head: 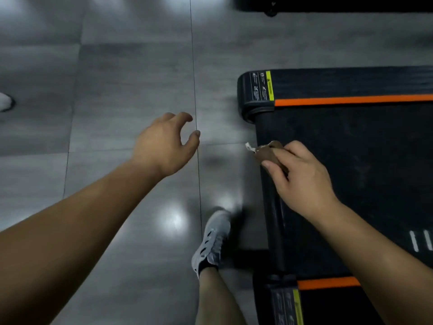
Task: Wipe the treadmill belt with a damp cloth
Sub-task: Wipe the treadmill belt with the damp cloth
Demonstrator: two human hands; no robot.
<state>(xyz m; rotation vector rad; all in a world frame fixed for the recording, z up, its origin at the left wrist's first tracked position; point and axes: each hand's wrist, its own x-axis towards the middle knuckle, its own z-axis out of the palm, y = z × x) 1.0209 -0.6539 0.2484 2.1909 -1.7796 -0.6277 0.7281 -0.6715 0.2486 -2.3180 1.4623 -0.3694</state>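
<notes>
The black treadmill belt fills the right side, running between two orange side strips. My right hand grips a bunched brown cloth with a small white tag, pressed onto the belt's rear edge near the end roller. My left hand hovers over the grey floor to the left of the treadmill, fingers loosely curled, holding nothing.
The far side rail carries a yellow warning label; a second labelled rail is at the bottom. My grey sneaker stands on the glossy tiled floor beside the belt's end. Another dark machine base lies at the top.
</notes>
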